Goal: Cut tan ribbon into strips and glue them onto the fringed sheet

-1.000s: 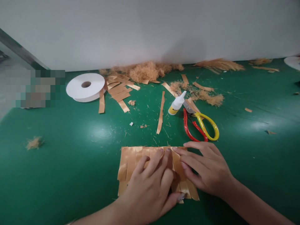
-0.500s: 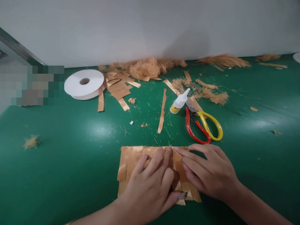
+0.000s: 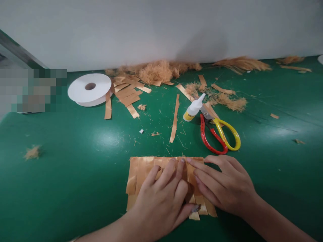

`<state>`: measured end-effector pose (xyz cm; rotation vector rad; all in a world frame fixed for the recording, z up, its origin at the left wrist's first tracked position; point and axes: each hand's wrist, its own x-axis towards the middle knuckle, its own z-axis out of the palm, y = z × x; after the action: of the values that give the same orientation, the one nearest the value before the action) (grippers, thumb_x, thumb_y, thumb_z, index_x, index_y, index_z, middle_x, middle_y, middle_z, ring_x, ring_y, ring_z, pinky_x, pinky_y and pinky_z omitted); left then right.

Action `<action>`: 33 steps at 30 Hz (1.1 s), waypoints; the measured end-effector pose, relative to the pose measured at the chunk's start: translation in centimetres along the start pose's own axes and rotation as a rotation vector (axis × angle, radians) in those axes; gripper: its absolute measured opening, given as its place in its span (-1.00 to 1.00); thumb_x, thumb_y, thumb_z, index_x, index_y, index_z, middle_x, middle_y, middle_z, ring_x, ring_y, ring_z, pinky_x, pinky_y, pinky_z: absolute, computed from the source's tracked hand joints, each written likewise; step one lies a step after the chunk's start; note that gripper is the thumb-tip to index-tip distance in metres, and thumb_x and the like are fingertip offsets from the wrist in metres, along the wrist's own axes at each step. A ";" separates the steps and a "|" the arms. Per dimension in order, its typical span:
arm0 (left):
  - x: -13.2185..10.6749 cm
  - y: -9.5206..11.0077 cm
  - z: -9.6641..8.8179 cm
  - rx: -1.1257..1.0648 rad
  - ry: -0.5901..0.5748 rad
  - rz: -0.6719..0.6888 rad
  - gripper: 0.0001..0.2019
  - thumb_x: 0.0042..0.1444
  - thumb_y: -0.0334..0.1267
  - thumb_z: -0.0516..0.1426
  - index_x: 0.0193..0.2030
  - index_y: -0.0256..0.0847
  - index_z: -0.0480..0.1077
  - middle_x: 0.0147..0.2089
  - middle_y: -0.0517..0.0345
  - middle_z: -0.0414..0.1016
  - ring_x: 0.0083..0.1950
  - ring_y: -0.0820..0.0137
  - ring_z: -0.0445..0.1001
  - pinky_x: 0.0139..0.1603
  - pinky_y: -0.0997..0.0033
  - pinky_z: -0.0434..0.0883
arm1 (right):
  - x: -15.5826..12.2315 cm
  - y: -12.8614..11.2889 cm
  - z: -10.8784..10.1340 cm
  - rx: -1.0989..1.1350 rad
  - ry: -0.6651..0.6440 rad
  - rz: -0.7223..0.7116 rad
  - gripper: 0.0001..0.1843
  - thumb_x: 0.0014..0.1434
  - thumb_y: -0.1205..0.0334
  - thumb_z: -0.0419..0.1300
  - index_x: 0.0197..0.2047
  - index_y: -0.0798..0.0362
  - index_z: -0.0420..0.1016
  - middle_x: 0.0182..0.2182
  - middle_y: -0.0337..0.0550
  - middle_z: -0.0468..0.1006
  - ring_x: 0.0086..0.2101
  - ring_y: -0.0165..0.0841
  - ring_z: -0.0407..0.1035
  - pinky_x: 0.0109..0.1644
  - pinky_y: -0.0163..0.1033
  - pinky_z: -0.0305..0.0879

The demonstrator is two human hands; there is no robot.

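Note:
A panel of shiny tan ribbon strips laid side by side lies flat on the green table in front of me. My left hand presses down on its middle with the fingers spread over the strips. From the right, my right hand rests its fingertips on the strips at the panel's right end, touching the left hand's fingers. Neither hand lifts anything; both press the strips flat.
Red and yellow scissors and a small white glue bottle lie just beyond the panel. A loose ribbon strip, a pile of cut strips, a white tape roll and tan fibre clumps sit nearer the grey wall.
Both hands stay pressed on the ribbon panel; the view has shifted slightly, and the fingers have barely moved.

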<state>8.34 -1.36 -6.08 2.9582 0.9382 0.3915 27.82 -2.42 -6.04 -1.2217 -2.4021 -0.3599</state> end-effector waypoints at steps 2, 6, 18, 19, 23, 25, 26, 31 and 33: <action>0.0 0.0 0.0 0.003 0.002 0.001 -0.64 0.23 0.03 -0.10 -0.33 -0.19 0.31 0.17 0.05 0.33 0.22 0.21 0.14 0.07 0.19 0.08 | 0.0 0.0 0.0 -0.010 -0.003 0.000 -0.81 0.15 0.38 0.05 -0.38 0.08 0.48 -0.24 -0.19 0.60 -0.31 -0.28 0.30 -0.25 -0.14 0.16; -0.1 0.0 -0.1 0.006 0.002 0.001 -0.64 0.23 0.03 -0.10 -0.33 -0.19 0.31 0.17 0.05 0.34 0.21 0.22 0.16 0.08 0.18 0.07 | 0.1 -0.1 0.0 -0.007 -0.008 -0.002 -0.83 0.13 0.39 0.07 -0.37 0.08 0.48 -0.26 -0.20 0.60 -0.32 -0.28 0.30 -0.26 -0.14 0.15; 0.0 0.0 -0.1 -0.014 0.006 0.013 -0.66 0.22 0.01 -0.08 -0.33 -0.19 0.32 0.18 0.06 0.32 0.21 0.23 0.15 0.06 0.20 0.08 | -0.1 0.0 -0.2 -0.010 0.016 -0.006 -0.81 0.12 0.39 0.07 -0.38 0.07 0.50 -0.33 -0.15 0.60 -0.34 -0.28 0.31 -0.28 -0.15 0.18; 0.0 -0.1 -0.1 -0.014 0.005 0.014 -0.66 0.22 0.01 -0.08 -0.32 -0.19 0.32 0.18 0.06 0.32 0.21 0.23 0.15 0.06 0.19 0.08 | -0.1 0.0 -0.2 -0.014 0.014 -0.006 -0.81 0.12 0.38 0.06 -0.39 0.07 0.51 -0.33 -0.16 0.60 -0.34 -0.29 0.31 -0.28 -0.15 0.19; 0.1 -0.1 -0.1 -0.010 -0.010 0.011 -0.66 0.23 0.02 -0.09 -0.30 -0.19 0.33 0.18 0.07 0.33 0.20 0.23 0.17 0.08 0.18 0.07 | 0.1 0.0 -0.2 -0.020 0.014 -0.015 -0.79 0.13 0.39 0.05 -0.41 0.07 0.51 -0.33 -0.15 0.60 -0.34 -0.28 0.30 -0.29 -0.15 0.20; 0.1 -0.1 -0.1 -0.008 -0.008 0.010 -0.65 0.22 0.02 -0.08 -0.29 -0.19 0.34 0.17 0.08 0.33 0.19 0.22 0.18 0.08 0.19 0.08 | 0.1 0.0 -0.3 -0.019 0.013 -0.021 -0.79 0.13 0.39 0.06 -0.41 0.07 0.51 -0.33 -0.14 0.60 -0.35 -0.29 0.30 -0.31 -0.16 0.19; 0.1 -0.1 -0.1 -0.008 -0.005 0.008 -0.65 0.22 0.02 -0.08 -0.29 -0.19 0.34 0.17 0.08 0.33 0.19 0.22 0.18 0.07 0.19 0.08 | 0.1 0.0 -0.3 -0.019 0.012 -0.021 -0.80 0.13 0.39 0.06 -0.40 0.07 0.51 -0.32 -0.14 0.60 -0.35 -0.29 0.30 -0.31 -0.16 0.18; 0.1 -0.2 -0.1 -0.009 0.007 0.022 -0.66 0.23 0.00 -0.08 -0.30 -0.19 0.34 0.17 0.07 0.33 0.19 0.21 0.18 0.07 0.18 0.08 | -0.1 0.0 -0.3 -0.015 0.013 -0.019 -0.81 0.12 0.40 0.07 -0.39 0.07 0.51 -0.33 -0.15 0.60 -0.34 -0.29 0.31 -0.28 -0.15 0.18; 0.1 -0.2 -0.2 -0.011 0.009 0.045 -0.67 0.24 -0.02 -0.09 -0.28 -0.19 0.35 0.17 0.07 0.33 0.19 0.21 0.18 0.07 0.17 0.07 | -0.2 0.0 -0.3 -0.009 0.012 -0.022 -0.81 0.12 0.40 0.07 -0.38 0.07 0.51 -0.32 -0.16 0.60 -0.34 -0.28 0.32 -0.28 -0.14 0.18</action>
<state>8.24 -1.20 -5.89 2.9748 0.8689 0.4099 27.94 -2.66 -5.88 -1.1942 -2.4083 -0.3844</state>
